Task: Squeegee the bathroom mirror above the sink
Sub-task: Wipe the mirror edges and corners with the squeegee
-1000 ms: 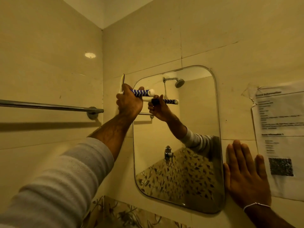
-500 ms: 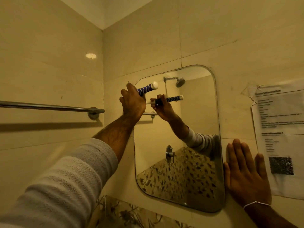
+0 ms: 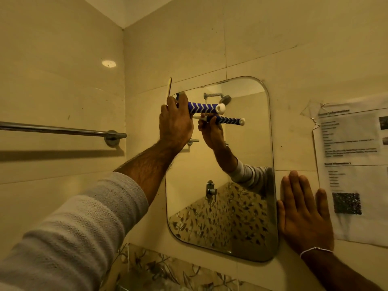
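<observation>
Fingers of left hand [image 3: 175, 124] wrapped tight round the squeegee [image 3: 204, 107] handle, near its head end; blue-white grip sticks out to the right past the knuckles, white end cap free. Blade edge [image 3: 169, 88] pokes up above the fingertips, standing roughly vertical at the mirror [image 3: 247, 160] top-left corner, right at the glass edge. Can't tell if rubber is fully on glass or partly on the wall tile. Right hand [image 3: 302, 213] flat on the wall, fingers pressed together w/ thumb just beside the mirror's lower right edge, holding nothing, steadying.

Doing it well, my read: seat whole blade inside the glass edge, tilt handle a bit off the surface, even pressure, then one steady pull across toward the right w/o lifting. Overlap next pass below. Keep the bracing hand off the glass so no prints.

Vs half a sec ago: handle was angled up-right, now lies nearly level and shows more length past the hand. Blade was hidden behind the hand then, now visible above the fingers. Left hand looks rolled at the wrist. Right hand unchanged.
</observation>
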Demonstrator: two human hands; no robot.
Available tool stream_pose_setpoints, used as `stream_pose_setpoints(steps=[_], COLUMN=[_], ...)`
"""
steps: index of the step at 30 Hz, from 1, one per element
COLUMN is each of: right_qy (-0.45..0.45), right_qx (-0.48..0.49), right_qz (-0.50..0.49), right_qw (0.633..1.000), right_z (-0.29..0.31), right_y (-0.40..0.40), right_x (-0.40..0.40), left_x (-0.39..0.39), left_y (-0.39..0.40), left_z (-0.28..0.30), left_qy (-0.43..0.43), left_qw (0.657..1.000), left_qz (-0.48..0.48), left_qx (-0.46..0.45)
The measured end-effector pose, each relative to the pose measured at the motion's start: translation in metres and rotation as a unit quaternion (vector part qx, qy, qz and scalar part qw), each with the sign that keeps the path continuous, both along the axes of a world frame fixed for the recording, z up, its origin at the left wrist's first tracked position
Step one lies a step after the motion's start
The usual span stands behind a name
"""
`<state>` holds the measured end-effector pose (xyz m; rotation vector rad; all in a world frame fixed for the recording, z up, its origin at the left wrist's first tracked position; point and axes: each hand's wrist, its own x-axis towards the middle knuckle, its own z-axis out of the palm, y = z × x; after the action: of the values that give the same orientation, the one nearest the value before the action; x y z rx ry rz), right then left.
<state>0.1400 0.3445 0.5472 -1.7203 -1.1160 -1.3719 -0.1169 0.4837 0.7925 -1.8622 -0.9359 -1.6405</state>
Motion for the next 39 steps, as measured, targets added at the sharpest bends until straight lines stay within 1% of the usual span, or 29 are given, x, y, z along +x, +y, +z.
stream_pose_setpoints(steps=[2, 4, 6, 9, 11, 20, 24, 29, 34, 39], right_qy=[-0.009, -0.022, -0.020, -0.027, -0.027, -0.028, -0.021, -0.021, -0.022, -0.021], right_qx=[-0.005, 0.006, 0.011, 0.019, 0.015, 0.018, 0.016, 0.021, 0.025, 0.026], right_qz=[-0.002, -0.025, -0.021, -0.017, -0.018, -0.020, -0.019, -0.020, -0.020, -0.017], right_qw=[1.000, 0.999, 1.000, 0.999, 0.999, 0.999, 0.999, 0.999, 0.999, 0.999], right_z=[-0.003, -0.008, -0.006, -0.008, -0.008, -0.007, -0.007, -0.006, -0.006, -0.006], right_y=[-0.002, -0.003, -0.001, 0.001, 0.001, 0.000, -0.001, 0.001, 0.002, 0.002], right_x=[-0.001, 0.002, 0.002, 0.004, 0.005, 0.002, 0.002, 0.001, 0.002, 0.002], left_x=[0.002, 0.003, 0.004, 0.005, 0.006, 0.013, 0.011, 0.004, 0.009, 0.014], left_y=[0.001, 0.005, 0.009, 0.009, 0.008, 0.004, 0.009, 0.022, 0.026, 0.021], left_z=[-0.001, -0.002, -0.003, -0.006, -0.008, -0.007, -0.004, -0.001, -0.005, -0.008], left_qy=[0.006, 0.003, 0.011, 0.026, 0.027, 0.024, 0.023, 0.003, 0.009, 0.014], left_qw=[0.998, 0.997, 0.999, 0.999, 0.998, 0.998, 0.999, 0.999, 0.997, 0.998], left_qz=[0.056, 0.069, 0.037, -0.037, -0.054, -0.057, -0.025, 0.002, -0.029, -0.022], left_qx=[0.024, 0.027, 0.025, 0.007, -0.001, -0.021, -0.022, -0.048, -0.071, -0.063])
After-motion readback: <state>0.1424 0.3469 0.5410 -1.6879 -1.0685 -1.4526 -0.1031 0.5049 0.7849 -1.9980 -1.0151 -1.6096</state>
